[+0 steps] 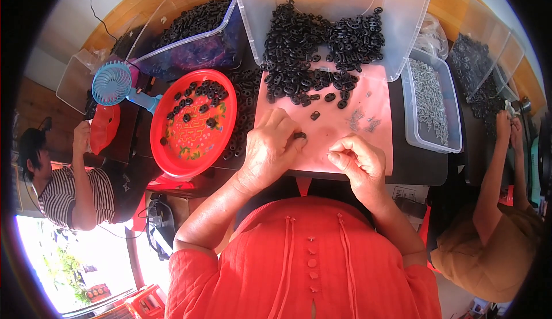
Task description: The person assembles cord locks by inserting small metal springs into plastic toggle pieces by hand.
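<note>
My left hand (269,146) is closed over the pink sheet (374,97), pinching a small black oval part (299,135) between thumb and fingers. To its right, my right hand (362,161) has thumb and forefinger pressed together. Whatever sits in that pinch is too small to make out. One loose black part with holes (315,115) lies just beyond my hands. A few thin silver screws (359,120) are scattered on the sheet near my right hand. Farther off, a heap of black two-holed parts (293,37) spills from a clear bin (397,8) lying on its side.
A red tray (155,126) with black parts stands at left, beside a blue handheld fan (112,83). Behind it is a bin of black parts (198,23). At right, a clear tub (411,112) holds silver screws. Co-workers sit at left (75,189) and right (489,250).
</note>
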A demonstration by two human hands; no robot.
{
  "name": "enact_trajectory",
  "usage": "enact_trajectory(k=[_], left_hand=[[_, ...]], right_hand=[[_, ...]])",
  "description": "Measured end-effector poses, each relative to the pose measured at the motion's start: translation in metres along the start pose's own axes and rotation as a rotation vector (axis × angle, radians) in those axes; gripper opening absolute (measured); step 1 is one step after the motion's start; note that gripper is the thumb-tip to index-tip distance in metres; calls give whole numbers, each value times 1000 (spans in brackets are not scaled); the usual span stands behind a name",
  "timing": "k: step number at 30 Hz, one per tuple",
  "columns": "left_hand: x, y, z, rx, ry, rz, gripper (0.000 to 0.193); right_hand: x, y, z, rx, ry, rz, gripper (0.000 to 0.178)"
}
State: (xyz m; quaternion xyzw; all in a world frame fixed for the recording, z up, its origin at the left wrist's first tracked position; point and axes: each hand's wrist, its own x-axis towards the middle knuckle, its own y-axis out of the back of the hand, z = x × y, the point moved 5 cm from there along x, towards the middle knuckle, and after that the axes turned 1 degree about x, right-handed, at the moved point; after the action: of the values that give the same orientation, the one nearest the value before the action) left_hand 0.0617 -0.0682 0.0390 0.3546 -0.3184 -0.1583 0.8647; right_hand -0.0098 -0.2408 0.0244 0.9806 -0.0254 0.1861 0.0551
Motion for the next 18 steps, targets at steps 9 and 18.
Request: enact_trajectory(k=[9,18], left_hand=[[-1,2,1,-31,7,-1,17],[-7,2,-4,-152,47,-35,15]], right_hand=[[-1,0,0,-13,4,11,4],[0,0,-1,-10,-9,-6,4]])
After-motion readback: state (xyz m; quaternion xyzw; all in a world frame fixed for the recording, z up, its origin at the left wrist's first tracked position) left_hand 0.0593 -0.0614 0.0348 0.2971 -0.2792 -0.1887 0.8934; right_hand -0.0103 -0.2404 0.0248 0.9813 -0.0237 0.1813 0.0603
